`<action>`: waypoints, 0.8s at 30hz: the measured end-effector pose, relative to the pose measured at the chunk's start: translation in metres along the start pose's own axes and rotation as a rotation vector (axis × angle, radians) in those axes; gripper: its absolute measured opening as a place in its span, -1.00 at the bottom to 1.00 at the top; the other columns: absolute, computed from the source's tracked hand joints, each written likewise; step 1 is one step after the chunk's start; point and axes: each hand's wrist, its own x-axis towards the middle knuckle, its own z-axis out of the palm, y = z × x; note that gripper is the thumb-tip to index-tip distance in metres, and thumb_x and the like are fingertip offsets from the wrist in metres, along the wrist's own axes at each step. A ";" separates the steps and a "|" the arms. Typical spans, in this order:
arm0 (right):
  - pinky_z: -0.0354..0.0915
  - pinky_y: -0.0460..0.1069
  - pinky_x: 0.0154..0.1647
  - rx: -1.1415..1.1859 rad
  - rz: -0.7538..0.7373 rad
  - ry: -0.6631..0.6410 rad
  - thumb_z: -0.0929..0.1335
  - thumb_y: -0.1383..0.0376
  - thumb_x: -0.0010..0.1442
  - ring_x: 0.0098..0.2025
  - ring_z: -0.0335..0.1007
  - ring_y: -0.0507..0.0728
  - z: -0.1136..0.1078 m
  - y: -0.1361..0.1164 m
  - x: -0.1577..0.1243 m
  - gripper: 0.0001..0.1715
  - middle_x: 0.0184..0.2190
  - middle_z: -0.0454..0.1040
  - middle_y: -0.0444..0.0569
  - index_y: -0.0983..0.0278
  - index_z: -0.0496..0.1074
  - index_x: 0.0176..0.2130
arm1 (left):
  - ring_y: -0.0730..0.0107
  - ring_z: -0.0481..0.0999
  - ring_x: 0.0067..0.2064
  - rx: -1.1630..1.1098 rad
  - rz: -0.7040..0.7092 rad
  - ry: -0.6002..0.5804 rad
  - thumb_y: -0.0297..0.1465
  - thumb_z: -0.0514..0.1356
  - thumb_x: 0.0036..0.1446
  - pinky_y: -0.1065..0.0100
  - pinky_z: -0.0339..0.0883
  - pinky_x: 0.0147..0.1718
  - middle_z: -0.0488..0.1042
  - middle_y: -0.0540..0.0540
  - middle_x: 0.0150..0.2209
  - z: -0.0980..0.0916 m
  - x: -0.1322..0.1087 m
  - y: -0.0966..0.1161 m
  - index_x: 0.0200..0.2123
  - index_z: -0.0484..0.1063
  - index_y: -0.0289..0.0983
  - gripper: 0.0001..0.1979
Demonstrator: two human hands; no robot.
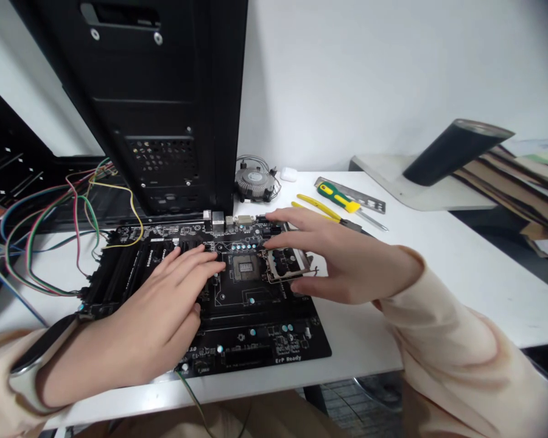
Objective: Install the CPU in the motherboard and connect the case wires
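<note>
cpu socket lid (279, 265) beneath right fingers (288, 241)

The left hand (150, 310) lies palm down, its fingers extended and close together, while the right hand (347, 261) arches palm down with fingers spread, pointing toward it. A dark wristband (39, 344) circles the left wrist; a cream sleeve (456, 347) covers the right forearm.
</note>
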 end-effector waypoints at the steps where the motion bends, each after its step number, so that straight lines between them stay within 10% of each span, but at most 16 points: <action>1: 0.11 0.34 0.21 -0.011 0.018 -0.030 0.40 0.18 0.09 0.28 0.05 0.37 0.000 0.000 -0.002 -0.41 0.24 0.13 0.30 0.34 0.35 0.08 | 0.02 0.22 0.27 0.008 -0.003 0.001 -0.56 -0.09 0.16 -0.21 0.21 0.15 0.28 -0.29 0.21 0.000 0.000 0.000 0.20 0.08 -0.30 -0.49; 8: -0.09 0.36 0.31 -0.015 0.140 -0.136 0.45 0.18 0.01 0.39 -0.28 0.40 0.002 -0.001 -0.009 -0.19 0.37 -0.17 0.19 0.24 0.23 0.21 | -0.09 0.24 0.26 0.070 -0.017 -0.018 -0.43 -0.06 0.24 -0.26 0.25 0.09 0.26 -0.39 0.22 0.003 0.001 0.000 0.22 0.04 -0.36 -0.52; 24: -0.09 0.33 0.32 0.071 0.248 -0.288 0.44 0.24 0.00 0.40 -0.34 0.42 0.001 -0.008 -0.003 -0.15 0.39 -0.26 0.20 0.26 0.21 0.24 | -0.12 0.16 0.29 0.040 -0.079 -0.039 -0.30 -0.03 0.27 -0.23 0.17 0.16 0.19 -0.41 0.26 0.003 0.002 0.002 0.26 0.04 -0.40 -0.46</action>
